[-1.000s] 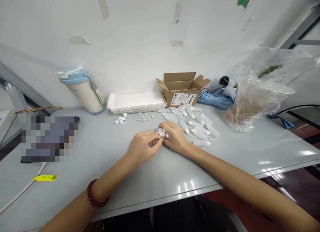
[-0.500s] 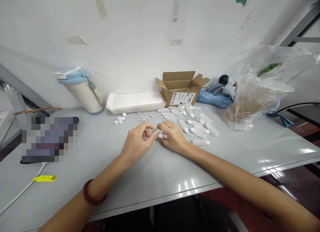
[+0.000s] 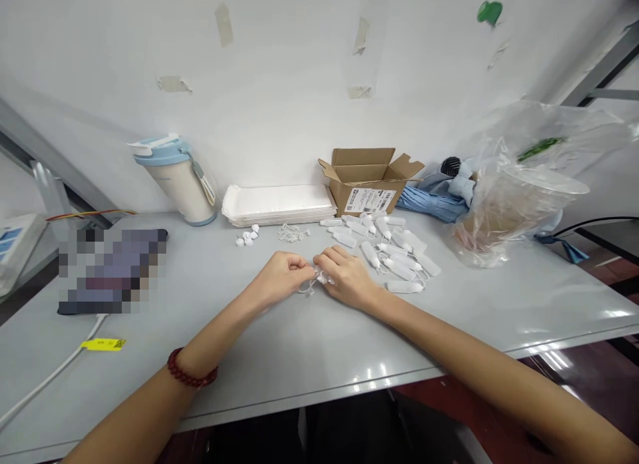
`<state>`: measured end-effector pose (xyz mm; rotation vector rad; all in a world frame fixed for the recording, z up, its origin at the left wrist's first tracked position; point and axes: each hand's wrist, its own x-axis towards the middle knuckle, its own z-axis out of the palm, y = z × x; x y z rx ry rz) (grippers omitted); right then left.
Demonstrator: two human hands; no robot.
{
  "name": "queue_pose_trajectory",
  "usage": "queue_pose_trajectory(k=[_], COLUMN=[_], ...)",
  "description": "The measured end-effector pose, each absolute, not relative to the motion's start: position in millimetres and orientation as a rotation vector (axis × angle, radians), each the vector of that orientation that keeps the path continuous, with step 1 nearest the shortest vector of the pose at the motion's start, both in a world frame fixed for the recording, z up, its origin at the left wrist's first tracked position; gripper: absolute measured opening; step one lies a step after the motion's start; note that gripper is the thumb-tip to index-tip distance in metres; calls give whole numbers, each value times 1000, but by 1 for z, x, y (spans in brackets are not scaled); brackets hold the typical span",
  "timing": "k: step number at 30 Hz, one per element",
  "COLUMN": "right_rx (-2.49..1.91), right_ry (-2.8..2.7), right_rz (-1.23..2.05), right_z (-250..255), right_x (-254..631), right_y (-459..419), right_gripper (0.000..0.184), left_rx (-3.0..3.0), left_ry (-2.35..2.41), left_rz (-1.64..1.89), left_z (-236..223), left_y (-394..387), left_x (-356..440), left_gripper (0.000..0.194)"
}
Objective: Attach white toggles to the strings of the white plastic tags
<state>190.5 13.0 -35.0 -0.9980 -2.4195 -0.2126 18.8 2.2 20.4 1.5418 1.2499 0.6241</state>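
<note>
Left hand [image 3: 288, 277] narrowed to a pinch | right hand [image 3: 347, 277] curled | both holding white parts [image 3: 322, 276], uncountable | 1 carton [image 3: 368, 198]

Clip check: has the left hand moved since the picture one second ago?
Yes, slightly left, judged against the cardboard box: the left hand's fingertips reached right of the outer tip of its left flap, now just left.

Both forearms are bare and slender: the left forearm [image 3: 227, 331] toward seven o'clock, the right forearm [image 3: 464, 347] toward four. The left wrist wears a dark red bracelet [image 3: 188, 380], a rounded, knobbly band, apparently beaded, though too small in view to be sure. The left hand [image 3: 282, 277] and right hand [image 3: 348, 277] are ungloved.
</note>
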Motion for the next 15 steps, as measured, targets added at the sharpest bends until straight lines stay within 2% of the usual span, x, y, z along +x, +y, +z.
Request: queue_pose_trajectory(k=[8,15], right_rx=[-1109,-1192], right_ry=[-2414,-2359], right_rz=[-139,-162], right_z=[-35,-34], right_x=[186,185], right_y=[11,10], right_gripper=[24,17], left_rx=[1464,1996], left_ry=[1222,1232], left_rz=[741,855], left_z=[22,19], left_y=[3,-3], left_x=[18,19], left_gripper=[26,16])
